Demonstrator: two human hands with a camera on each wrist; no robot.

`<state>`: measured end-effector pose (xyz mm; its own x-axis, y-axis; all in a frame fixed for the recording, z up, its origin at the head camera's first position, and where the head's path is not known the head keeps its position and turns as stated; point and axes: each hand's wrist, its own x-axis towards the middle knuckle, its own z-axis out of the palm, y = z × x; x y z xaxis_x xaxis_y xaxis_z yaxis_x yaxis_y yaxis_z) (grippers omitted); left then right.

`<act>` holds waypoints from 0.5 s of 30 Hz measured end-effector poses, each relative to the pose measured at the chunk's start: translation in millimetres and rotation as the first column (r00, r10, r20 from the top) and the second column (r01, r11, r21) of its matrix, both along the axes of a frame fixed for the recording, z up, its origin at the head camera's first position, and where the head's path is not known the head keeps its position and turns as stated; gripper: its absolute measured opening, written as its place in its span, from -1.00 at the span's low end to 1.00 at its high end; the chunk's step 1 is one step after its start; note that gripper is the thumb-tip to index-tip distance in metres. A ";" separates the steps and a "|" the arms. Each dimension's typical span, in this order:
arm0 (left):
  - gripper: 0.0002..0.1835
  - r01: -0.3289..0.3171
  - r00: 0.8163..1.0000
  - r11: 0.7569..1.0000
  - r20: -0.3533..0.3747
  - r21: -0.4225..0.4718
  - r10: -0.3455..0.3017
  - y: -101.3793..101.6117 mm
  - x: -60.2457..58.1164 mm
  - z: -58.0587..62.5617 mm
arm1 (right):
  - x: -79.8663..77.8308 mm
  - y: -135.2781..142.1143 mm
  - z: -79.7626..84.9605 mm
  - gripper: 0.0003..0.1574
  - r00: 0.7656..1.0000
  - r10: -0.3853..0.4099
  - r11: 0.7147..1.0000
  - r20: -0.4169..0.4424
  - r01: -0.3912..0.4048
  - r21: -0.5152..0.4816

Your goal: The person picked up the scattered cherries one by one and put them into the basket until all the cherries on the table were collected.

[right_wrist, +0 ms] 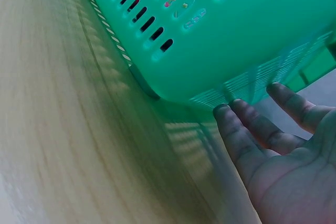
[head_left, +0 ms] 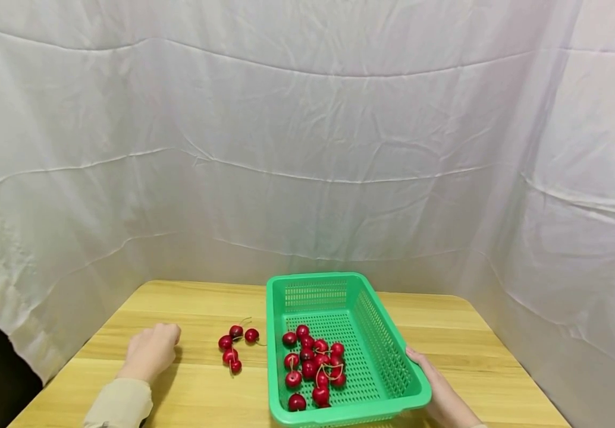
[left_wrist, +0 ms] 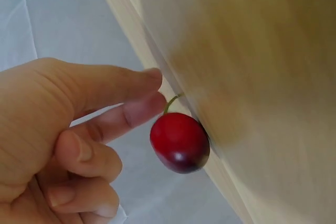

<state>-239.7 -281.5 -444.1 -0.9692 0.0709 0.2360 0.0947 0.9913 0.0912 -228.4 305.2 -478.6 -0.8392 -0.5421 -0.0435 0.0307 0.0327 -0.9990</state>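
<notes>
Glossy cherries (head_left: 309, 370) — smooth plastic basket (head_left: 385, 333) — wood-grained table (head_left: 195, 392), satiny cloth (head_left: 307, 131)

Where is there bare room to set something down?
The table is bare right of the basket, past the right hand, and between loose cherries and back curtain. It's crowded in the basket's left half and at the left hand, beside one cherry.
</notes>
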 end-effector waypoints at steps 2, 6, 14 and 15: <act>-0.85 -0.017 1.000 1.000 0.008 -0.001 0.017 -0.2 0.0 1.2 | -0.3 0.5 -0.1 -0.13 1.000 0.004 1.000 -0.004 -0.004 -0.005; -0.85 -0.042 0.999 0.999 0.020 0.004 0.042 -1.3 -0.5 2.6 | -1.1 1.4 -0.4 -0.14 1.000 0.005 1.000 -0.015 -0.006 -0.008; -0.77 -0.058 0.997 0.998 0.042 0.012 0.058 -4.1 -3.7 2.2 | 1.5 0.8 -0.4 -0.16 1.000 0.005 1.000 0.000 -0.005 -0.015; -0.77 -0.056 0.998 0.998 0.038 0.010 0.056 -4.4 -3.8 2.0 | 2.0 0.8 -0.4 -0.16 1.000 0.009 1.000 0.001 -0.009 -0.018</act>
